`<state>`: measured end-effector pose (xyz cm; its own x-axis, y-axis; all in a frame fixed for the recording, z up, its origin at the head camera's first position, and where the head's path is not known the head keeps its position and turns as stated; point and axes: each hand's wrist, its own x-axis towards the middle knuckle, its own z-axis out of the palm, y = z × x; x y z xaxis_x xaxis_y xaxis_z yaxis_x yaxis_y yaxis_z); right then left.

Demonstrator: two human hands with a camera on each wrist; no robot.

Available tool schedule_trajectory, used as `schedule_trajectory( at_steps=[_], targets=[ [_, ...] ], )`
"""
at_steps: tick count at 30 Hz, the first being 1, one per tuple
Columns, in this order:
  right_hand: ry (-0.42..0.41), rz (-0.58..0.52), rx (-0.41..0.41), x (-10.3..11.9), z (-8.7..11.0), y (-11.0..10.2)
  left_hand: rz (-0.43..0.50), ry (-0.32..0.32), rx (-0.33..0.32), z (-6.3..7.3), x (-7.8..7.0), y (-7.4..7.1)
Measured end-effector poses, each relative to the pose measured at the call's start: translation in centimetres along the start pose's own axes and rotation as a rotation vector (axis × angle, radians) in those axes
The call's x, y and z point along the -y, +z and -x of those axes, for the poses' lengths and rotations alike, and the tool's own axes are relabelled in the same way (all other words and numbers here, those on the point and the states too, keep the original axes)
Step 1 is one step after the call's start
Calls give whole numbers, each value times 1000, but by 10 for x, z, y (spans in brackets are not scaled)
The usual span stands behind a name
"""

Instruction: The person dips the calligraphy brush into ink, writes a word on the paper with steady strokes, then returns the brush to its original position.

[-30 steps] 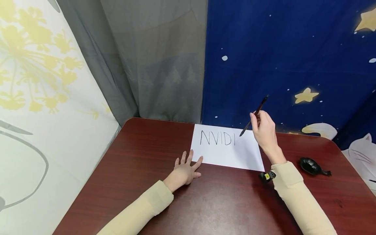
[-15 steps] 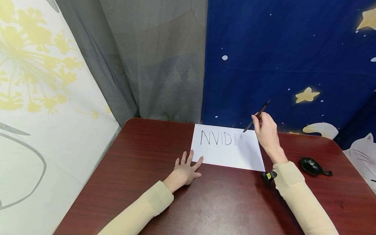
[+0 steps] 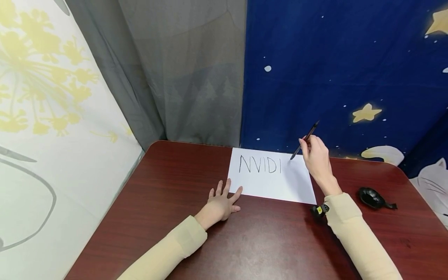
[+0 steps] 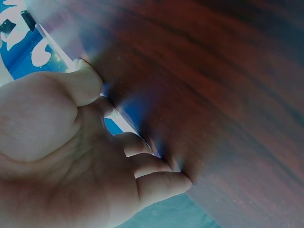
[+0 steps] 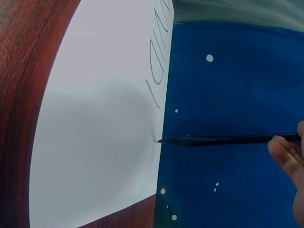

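My right hand (image 3: 316, 155) pinches a slim dark writing brush (image 3: 308, 136) between thumb and fingers, its handle slanting up to the right. In the right wrist view the pointed brush tip (image 5: 164, 141) is right at the white paper's (image 5: 95, 156) surface, close to its far edge. Thin black letters reading "NVIDI" (image 3: 260, 165) run along the upper left of that sheet, and the tip is to the right of the last one. With fingers spread, my left hand (image 3: 220, 204) rests at the sheet's lower left corner; its palm shows in the left wrist view.
A glossy black oval object (image 3: 371, 198) with a narrow tail lies on the reddish-brown table (image 3: 266, 241), right of my right forearm. Behind the table's far edge hang a grey curtain (image 3: 199, 77) and a blue star-patterned one (image 3: 297, 77). A pale patterned cloth (image 3: 52, 155) is on the left.
My right hand first shifts the brush right and up, away from the last letter, then brings its tip slightly down. My left hand stays in place.
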<state>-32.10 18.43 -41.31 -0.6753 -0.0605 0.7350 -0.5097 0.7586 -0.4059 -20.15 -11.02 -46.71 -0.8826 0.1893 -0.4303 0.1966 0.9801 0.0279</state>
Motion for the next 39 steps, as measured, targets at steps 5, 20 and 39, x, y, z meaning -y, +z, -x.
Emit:
schedule_trajectory(
  at_steps=[5,20,39],
  targets=[
    [-7,4,-4,0,2,0,9,3,-2,-2,1,1],
    [3,4,-1,1,3,1,9,-2,-6,5,-2,-4],
    [-1,-1,9,5,2,-1,20,3,-9,-5,2,4]
  ],
)
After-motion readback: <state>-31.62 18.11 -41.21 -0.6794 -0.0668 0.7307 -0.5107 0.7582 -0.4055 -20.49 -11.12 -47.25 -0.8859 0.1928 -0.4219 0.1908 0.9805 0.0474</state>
